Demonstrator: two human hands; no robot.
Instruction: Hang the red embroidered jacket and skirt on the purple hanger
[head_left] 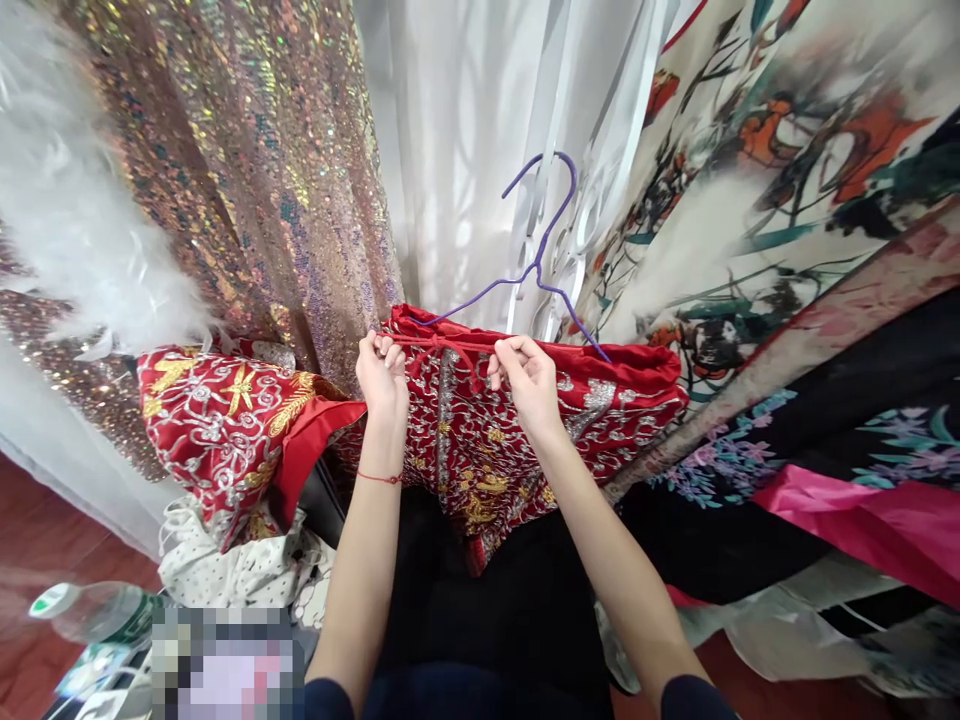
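Observation:
A red skirt-like garment [487,460] with silver and gold embroidery lies across the middle, with the purple wire hanger [541,255] rising out of its gathered red waistband. Along that waistband runs a thin red cord [437,343], looped or knotted near the middle. My left hand [384,378] has its fingers curled round the cord's left stretch. Opposite it, my right hand [527,380] pinches the cord's other side, just in front of the waistband. To the left of my left hand sits a second red embroidered piece [225,420]; whether it joins the first is hidden.
Behind hang a sequined gown [255,150], white sheer cloth [442,130] and a floral painted garment [787,170]. White feathers [82,200] drape at left. Lower left are polka-dot cloth [225,560] and a plastic bottle [97,612]. Bright pink fabric [855,520] lies at right.

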